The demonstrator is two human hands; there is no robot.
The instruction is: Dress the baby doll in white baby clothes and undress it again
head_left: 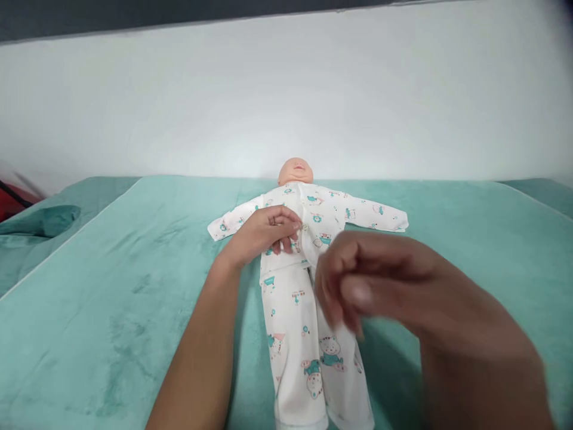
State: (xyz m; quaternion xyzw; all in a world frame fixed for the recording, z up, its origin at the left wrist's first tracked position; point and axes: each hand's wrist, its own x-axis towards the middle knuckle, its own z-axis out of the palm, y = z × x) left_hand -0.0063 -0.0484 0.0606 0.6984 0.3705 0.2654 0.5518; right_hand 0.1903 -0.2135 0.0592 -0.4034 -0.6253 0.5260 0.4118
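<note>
A baby doll (295, 170) lies on its back on a teal bed cover (134, 286), dressed in white printed pyjamas (308, 334), arms spread out. My left hand (264, 230) rests on the doll's chest, fingers curled down onto the shirt fabric near its front edge. My right hand (358, 280) hovers closer to the camera over the doll's waist, blurred, its fingers bent inward with thumb against them; nothing shows in them.
A white wall (286, 95) rises right behind the doll's head. A teal pillow or folded cloth (45, 221) lies at the far left beside something red (11, 203). The cover stretches wide on both sides.
</note>
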